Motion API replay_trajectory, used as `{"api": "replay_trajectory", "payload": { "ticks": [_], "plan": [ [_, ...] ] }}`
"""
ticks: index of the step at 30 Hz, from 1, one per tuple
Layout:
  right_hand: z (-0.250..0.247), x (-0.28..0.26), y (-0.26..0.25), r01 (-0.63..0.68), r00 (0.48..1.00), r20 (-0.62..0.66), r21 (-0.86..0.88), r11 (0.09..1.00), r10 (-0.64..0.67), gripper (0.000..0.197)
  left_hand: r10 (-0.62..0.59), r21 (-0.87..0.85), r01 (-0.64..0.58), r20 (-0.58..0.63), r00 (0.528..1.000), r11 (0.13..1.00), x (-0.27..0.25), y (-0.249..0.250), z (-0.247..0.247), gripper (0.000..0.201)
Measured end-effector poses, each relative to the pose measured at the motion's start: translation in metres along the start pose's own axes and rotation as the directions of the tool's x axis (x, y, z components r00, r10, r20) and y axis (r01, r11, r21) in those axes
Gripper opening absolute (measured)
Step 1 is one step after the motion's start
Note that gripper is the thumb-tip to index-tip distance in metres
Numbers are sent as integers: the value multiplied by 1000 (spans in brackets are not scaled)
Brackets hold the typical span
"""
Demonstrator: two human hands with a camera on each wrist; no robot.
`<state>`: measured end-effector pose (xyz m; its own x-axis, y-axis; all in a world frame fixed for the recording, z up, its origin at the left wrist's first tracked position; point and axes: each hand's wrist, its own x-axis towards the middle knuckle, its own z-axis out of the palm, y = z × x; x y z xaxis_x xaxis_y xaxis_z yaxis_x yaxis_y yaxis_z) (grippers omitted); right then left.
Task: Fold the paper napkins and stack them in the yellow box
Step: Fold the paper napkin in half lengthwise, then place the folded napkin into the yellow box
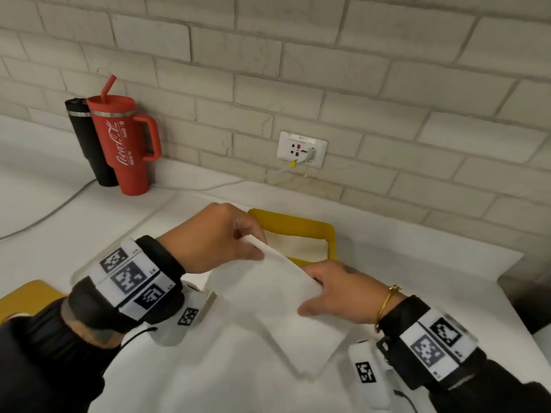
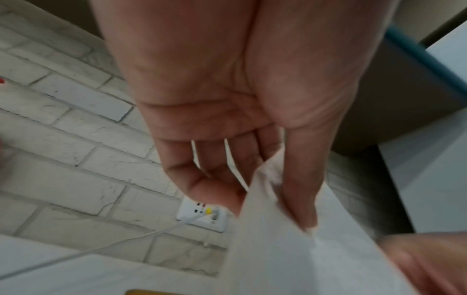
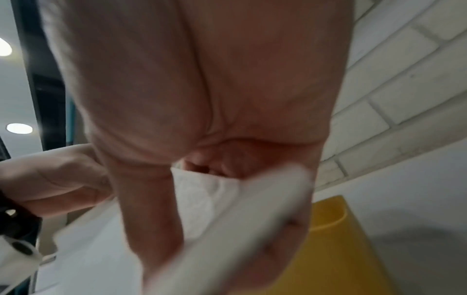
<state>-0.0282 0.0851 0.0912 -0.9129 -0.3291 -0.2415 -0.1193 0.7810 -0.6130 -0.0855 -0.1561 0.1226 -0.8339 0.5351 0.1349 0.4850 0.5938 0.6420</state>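
Both hands (image 1: 280, 281) pinch the limp, tearable white paper napkin (image 1: 268, 281) by its edges, square yellow plastic box (image 1: 316, 231) at twelve o'clock

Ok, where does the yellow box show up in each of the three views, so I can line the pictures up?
Head: yellow box at centre, against the brick wall, just beyond both hands, a folded napkin lying in it.
Left wrist: only a yellow sliver at the bottom edge, probably its rim.
Right wrist: lower right, behind the right hand's fingers.
Shared landmark: the held napkin appears in all three views.
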Motion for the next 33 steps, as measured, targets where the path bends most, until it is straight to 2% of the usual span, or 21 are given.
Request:
{"api": "replay_trajectory", "payload": {
  "ticks": [3,6,8,10,13,17,22,27,29,30,33],
  "plan": [
    [-31,10,13,-57,990,-135,-111,992,41,13,-21,55,25,-70,997,998,27,-15,-9,14],
    [-62,34,25,-97,922,-387,-297,950,-27,14,8,148,16,-158,987,989,55,-28,-14,16],
    [-74,51,33,-103,885,-457,-374,922,-87,16,37,223,16,-231,972,975,71,-37,-13,13],
    [-77,67,43,-102,895,-430,-453,886,-116,17,74,324,7,-236,969,946,84,-47,-6,9],
    [-69,89,60,-106,931,-350,-536,838,-107,16,78,432,-7,-147,986,902,98,-67,11,4],
    [-58,108,77,-123,947,-313,-553,824,-68,16,88,472,-21,-121,989,881,113,-86,26,6],
    [-56,116,80,-156,939,-339,-571,806,-59,20,233,507,-126,-154,960,853,123,-101,32,24],
    [-51,118,87,-126,964,-261,-601,790,-44,13,338,576,-267,-17,941,773,130,-114,43,37],
    [-51,118,86,-126,978,-207,-629,767,-8,14,286,597,-255,44,957,761,132,-113,45,31],
    [-52,118,85,-126,984,-179,-643,755,11,16,217,627,-225,91,972,746,132,-110,46,26],
    [-52,117,81,-105,990,-136,-646,756,21,29,30,748,-172,199,979,641,135,-100,45,22]
  ]
}}
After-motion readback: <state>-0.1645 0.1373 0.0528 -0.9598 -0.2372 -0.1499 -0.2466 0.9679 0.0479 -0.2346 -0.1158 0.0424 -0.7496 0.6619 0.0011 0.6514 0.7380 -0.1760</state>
